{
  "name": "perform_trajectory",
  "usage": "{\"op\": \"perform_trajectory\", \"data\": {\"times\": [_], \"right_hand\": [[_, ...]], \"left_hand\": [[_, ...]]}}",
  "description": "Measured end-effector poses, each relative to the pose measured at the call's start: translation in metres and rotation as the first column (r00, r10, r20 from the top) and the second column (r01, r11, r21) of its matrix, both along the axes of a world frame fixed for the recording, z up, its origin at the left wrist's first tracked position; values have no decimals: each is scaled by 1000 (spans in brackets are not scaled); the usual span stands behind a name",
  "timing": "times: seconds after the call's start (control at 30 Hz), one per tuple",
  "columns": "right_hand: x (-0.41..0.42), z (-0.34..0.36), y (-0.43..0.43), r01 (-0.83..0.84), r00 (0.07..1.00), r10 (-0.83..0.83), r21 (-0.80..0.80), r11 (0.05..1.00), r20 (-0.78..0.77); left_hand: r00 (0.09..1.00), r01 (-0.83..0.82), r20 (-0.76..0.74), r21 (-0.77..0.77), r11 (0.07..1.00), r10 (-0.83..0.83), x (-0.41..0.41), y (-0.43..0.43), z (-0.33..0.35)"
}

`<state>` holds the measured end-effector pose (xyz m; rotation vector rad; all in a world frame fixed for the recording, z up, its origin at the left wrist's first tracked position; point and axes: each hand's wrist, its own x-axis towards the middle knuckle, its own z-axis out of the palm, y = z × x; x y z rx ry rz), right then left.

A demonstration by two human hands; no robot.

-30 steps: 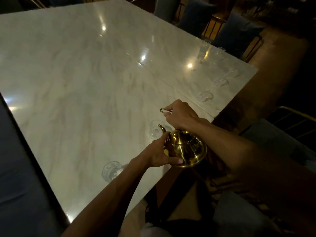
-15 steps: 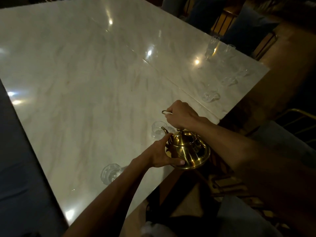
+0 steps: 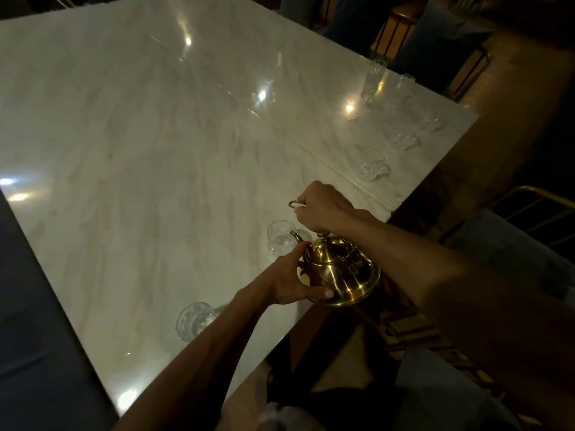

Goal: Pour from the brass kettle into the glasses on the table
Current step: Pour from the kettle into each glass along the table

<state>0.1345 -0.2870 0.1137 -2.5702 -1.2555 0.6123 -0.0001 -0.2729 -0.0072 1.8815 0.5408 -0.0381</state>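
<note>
A shiny brass kettle point(image 3: 340, 272) hangs over the near edge of the white marble table point(image 3: 149, 157). My right hand point(image 3: 323, 209) grips its top handle from above. My left hand point(image 3: 287, 279) cups the kettle's left side and underside. The curved spout reaches toward a clear glass point(image 3: 280, 237) just left of it, with the spout tip at the glass rim. A second clear glass point(image 3: 193, 320) stands nearer me on the left, partly behind my left forearm. No stream of liquid is visible.
Several more clear glasses point(image 3: 371, 169) stand along the table's right side toward the far corner point(image 3: 373, 79). Dark chairs point(image 3: 435, 42) line the far side. A chair with a gold frame point(image 3: 529, 213) stands to the right. Bright lamp reflections dot the marble.
The kettle has tipped upright a little, its lid more visible. Both hands keep their hold. The view has shifted slightly, so the table sits lower and further right.
</note>
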Motion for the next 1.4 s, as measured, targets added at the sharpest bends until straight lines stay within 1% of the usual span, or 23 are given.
{"op": "perform_trajectory", "data": {"times": [0.4,1.2,1.4], "right_hand": [[0,-3,0,-13,1000,13,8,1000,-6],[0,7,0,-46,999,47,-42,998,23],[1,9,-2,-62,998,63,-28,998,11]], "left_hand": [[1000,-10,-28,1,1000,10,-1,-2,-4],[1000,-3,-2,-32,999,3,2,-6,0],[1000,-17,-2,-45,999,17,3,-7,0]]}}
